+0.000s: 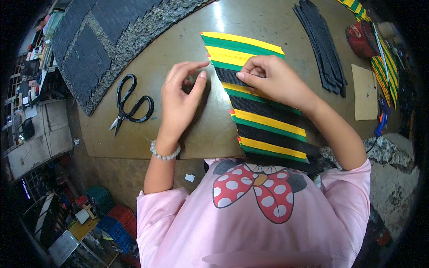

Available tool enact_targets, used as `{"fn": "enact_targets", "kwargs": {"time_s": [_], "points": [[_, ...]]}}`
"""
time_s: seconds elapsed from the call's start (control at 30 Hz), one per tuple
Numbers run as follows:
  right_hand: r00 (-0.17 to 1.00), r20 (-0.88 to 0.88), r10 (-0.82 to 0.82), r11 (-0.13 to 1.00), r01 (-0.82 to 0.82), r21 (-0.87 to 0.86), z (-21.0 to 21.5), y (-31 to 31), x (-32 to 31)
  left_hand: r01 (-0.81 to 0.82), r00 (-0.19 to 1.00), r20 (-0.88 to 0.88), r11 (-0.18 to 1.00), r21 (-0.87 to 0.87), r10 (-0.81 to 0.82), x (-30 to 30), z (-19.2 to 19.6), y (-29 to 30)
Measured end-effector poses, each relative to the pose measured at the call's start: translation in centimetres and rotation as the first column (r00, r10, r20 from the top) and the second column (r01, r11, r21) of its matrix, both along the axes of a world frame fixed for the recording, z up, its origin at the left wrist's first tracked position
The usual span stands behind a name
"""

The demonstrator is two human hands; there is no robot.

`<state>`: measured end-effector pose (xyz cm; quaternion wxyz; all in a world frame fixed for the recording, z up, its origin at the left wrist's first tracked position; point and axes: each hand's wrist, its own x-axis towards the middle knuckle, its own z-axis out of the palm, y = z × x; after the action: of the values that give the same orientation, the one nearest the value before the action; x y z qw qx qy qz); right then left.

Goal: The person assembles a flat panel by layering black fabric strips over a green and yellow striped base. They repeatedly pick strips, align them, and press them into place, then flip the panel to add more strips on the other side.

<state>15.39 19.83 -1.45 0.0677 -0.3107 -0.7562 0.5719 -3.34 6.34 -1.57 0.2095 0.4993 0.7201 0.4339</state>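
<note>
A row of yellow, green and black strips [268, 117] lies side by side on the table in front of me, with small red marks along its slanted left edge. My right hand [272, 80] is over the upper part of the row, thumb and forefinger pinched above a black woven strip [225, 76]. Whatever is in that pinch is too small or hidden to make out. My left hand [181, 96] hovers just left of the slanted edge, thumb and forefinger apart, holding nothing. Black-handled scissors [129, 107] lie on the table to its left, blades slightly apart.
A dark speckled slab [120, 49] with black strips on it occupies the far left of the table [201, 134]. At the right are a stack of black strips [319, 49], a cardboard piece [365, 91], a red pouch [361, 39], more striped strips [389, 71] and a blue-handled tool [381, 123].
</note>
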Motion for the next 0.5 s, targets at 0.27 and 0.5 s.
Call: {"fn": "enact_targets", "kwargs": {"time_s": [0.27, 0.5], "points": [[0.998, 0.031, -0.058, 0.987, 0.053, 0.15, -2.0, 0.1, -1.0, 0.09, 0.925, -0.363, 0.993, -0.079, -0.112, -0.8, -2.1, 1.5], [0.997, -0.011, -0.081, 0.99, 0.081, 0.119, -2.3, -0.4, -0.7, 0.061, 0.936, -0.345, 0.997, -0.052, -0.075, -0.8, -2.7, 1.6]]}}
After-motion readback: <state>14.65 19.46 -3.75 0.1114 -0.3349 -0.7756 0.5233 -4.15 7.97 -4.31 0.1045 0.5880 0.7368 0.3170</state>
